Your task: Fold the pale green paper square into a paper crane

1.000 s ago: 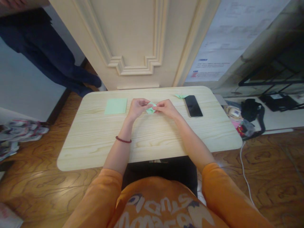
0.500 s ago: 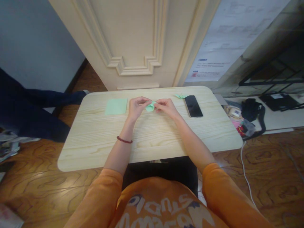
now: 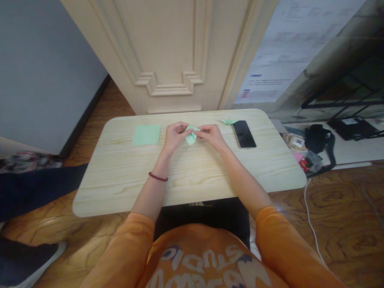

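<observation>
Between my two hands is a small piece of folded green paper (image 3: 191, 138), raised over the far middle of the table. My left hand (image 3: 175, 136) pinches its left side, thumb in front. On the right side, my right hand (image 3: 210, 135) grips it between thumb and fingers. The paper has creased flaps and a lower point; fingertips hide parts of it. A flat square of green paper (image 3: 146, 134) lies left of my left hand. Beyond my right hand sits a folded green paper crane (image 3: 228, 121), touching or close to the top of a dark-screened phone (image 3: 244, 134).
The pale wooden table (image 3: 120, 176) has rounded corners and stands against a cream panel (image 3: 168, 48). Another person's leg and shoe (image 3: 36, 260) are at the lower left. A white cable (image 3: 312, 220) runs down on the right, near a low shelf with bags (image 3: 318, 144).
The folded paper between my hands has turned and flattened, now showing a pointed diamond-like shape. The other person's legs have moved from beside the table toward the lower left.
</observation>
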`<action>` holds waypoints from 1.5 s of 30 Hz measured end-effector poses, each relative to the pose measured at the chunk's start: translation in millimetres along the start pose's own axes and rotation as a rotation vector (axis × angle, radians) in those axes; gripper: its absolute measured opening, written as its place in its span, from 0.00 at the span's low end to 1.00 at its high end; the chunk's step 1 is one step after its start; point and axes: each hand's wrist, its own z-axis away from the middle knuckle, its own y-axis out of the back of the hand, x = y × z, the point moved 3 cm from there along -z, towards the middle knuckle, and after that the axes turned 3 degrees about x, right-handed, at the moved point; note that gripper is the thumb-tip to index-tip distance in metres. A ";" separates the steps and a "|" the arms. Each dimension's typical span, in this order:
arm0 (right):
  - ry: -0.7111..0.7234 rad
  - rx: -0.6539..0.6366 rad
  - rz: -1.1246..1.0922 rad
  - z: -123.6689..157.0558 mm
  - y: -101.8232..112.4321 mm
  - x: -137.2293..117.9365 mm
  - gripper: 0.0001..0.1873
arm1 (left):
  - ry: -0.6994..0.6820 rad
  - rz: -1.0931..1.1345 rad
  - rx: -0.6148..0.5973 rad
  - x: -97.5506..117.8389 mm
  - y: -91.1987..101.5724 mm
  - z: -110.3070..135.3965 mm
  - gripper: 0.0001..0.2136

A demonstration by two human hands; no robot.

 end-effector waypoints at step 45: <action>0.013 0.027 -0.032 -5.1 -0.7 1.6 0.17 | -0.090 -0.100 0.143 6.3 -3.4 3.5 0.13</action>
